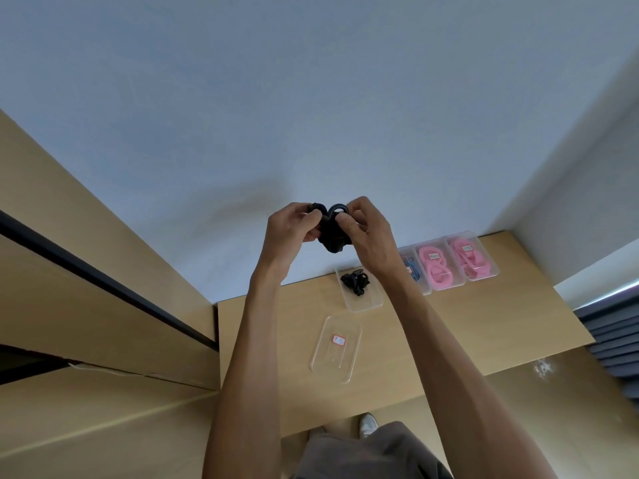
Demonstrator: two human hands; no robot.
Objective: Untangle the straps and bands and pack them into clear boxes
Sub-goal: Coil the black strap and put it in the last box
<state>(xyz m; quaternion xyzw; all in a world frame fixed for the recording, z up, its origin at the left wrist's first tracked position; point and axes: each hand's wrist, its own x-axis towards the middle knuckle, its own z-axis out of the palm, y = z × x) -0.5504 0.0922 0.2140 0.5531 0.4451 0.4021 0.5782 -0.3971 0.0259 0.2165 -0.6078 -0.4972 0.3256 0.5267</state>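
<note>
Head view, looking down past two raised bare forearms. Left hand (288, 224) and right hand (368, 229) lifted well above the desk (484, 326), side by side, both pinching one tangled black band bundle (332, 233). Bundle sits between the two hands, at 3 o'clock of the left hand and 9 o'clock of the right. Left fingers curled round the bundle's left loop; right thumb and fingertips nipping the right loop at its top edge. Rest of the bundle hanging at 6 o'clock from the pinch points, clear of the desk.

Below the hands, at 6 o'clock: open clear box (361, 288) on the desk with a second black band clump (354, 281) inside, toward its far end. Nearer the person, at 6 o'clock of that box: flat clear lid (335, 350) lying on the desk, red-bordered sticker (339, 339) on it, apart from the box.

At 3 o'clock of the open box, row of clear boxes along the desk's far edge: one partly hidden behind the right wrist with blue contents (411, 271), can't tell what exactly; then two closed boxes each holding coiled pink bands (436, 267) (470, 259), small labels on top, text unreadable.

Bottom of frame: grey trousers (373, 454) and white shoe (367, 425) on the floor.
</note>
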